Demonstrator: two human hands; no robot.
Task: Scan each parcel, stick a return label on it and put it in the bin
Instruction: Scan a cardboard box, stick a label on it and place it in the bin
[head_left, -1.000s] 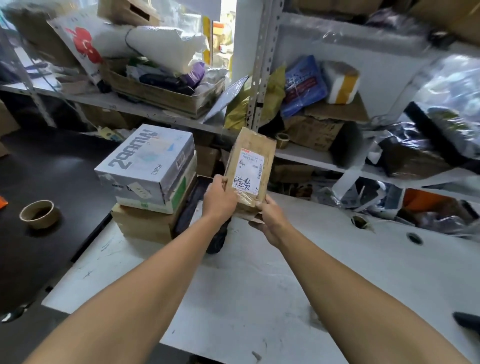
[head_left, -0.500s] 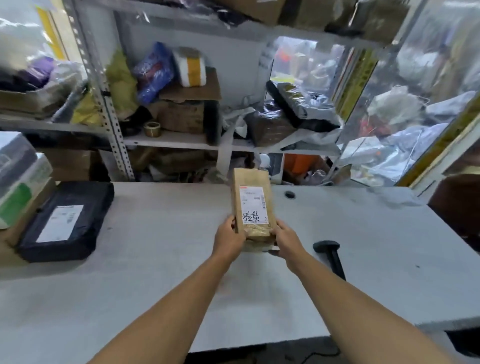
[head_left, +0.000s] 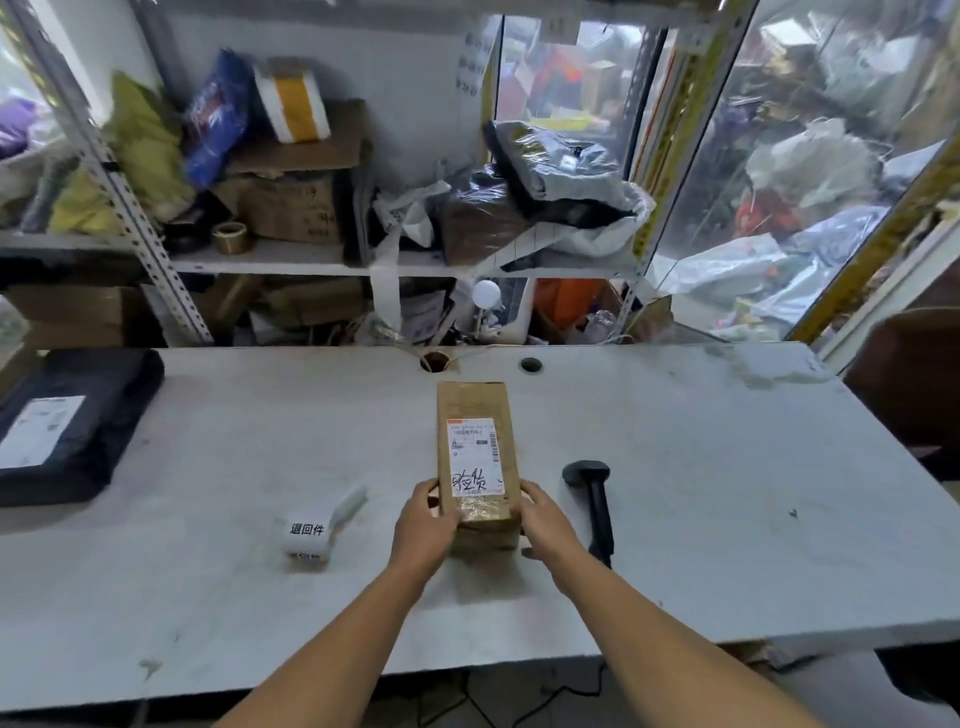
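Observation:
A narrow brown cardboard parcel (head_left: 477, 415) with a white shipping label and black handwriting lies lengthwise on the white table (head_left: 701, 493). My left hand (head_left: 423, 522) grips its near left corner and my right hand (head_left: 543, 519) grips its near right corner. A black handheld scanner (head_left: 592, 493) lies on the table just right of my right hand. A white roll of return labels (head_left: 311, 532) with black printed characters lies to the left of my left hand.
A black bagged parcel (head_left: 67, 426) with a white label lies at the table's left end. Cluttered metal shelves (head_left: 291, 260) stand behind the table. Two round cable holes (head_left: 531, 365) sit near the far edge. A brown chair back (head_left: 914, 384) stands at right.
I turned right from the stack of boxes and brought the parcel down from the air onto the table between the label roll and the scanner. Both hands still hold it.

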